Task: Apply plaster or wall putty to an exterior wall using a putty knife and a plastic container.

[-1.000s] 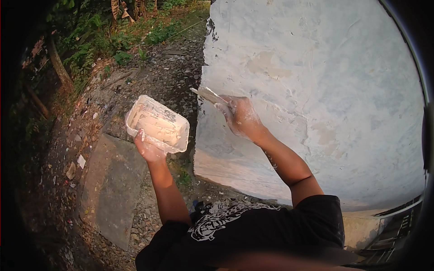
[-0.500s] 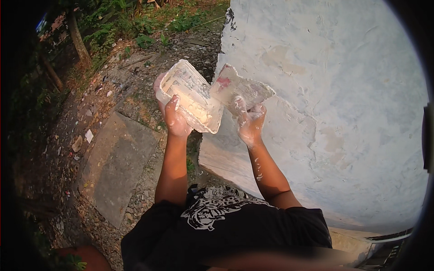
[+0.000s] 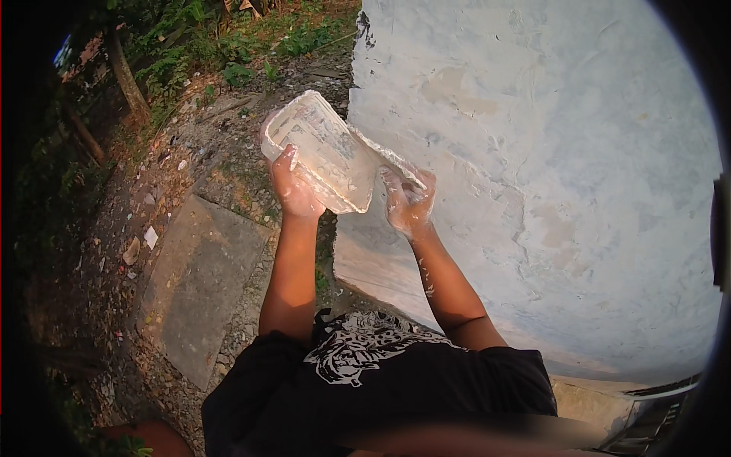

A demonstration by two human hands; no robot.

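My left hand (image 3: 297, 188) is closed around a shallow rectangular tub (image 3: 326, 148), its thumb over the near rim. The tub is tilted, and pale plaster coats its inside and edges. My right hand (image 3: 410, 204) grips a thin flat scraper (image 3: 387, 157), caked with the same plaster and seen nearly edge-on. The scraper's far end meets the tub's right side; whether it reaches inside, I cannot tell. White smears cover both hands and dot my right forearm. The left fingers are hidden behind the tub.
A pale plastered wall (image 3: 548, 152) with uneven patches and a crack fills the right side. Its ragged edge runs beside the tub. On the left lies a concrete slab (image 3: 209, 278) amid rubble and litter. Plants (image 3: 190, 46) and a tree trunk (image 3: 128, 80) stand farther off.
The scraper has turned from showing its broad face to nearly edge-on. My right hand has shifted slightly left. Less plaster shows in the tub's lower part, and the tub stays in my left hand.
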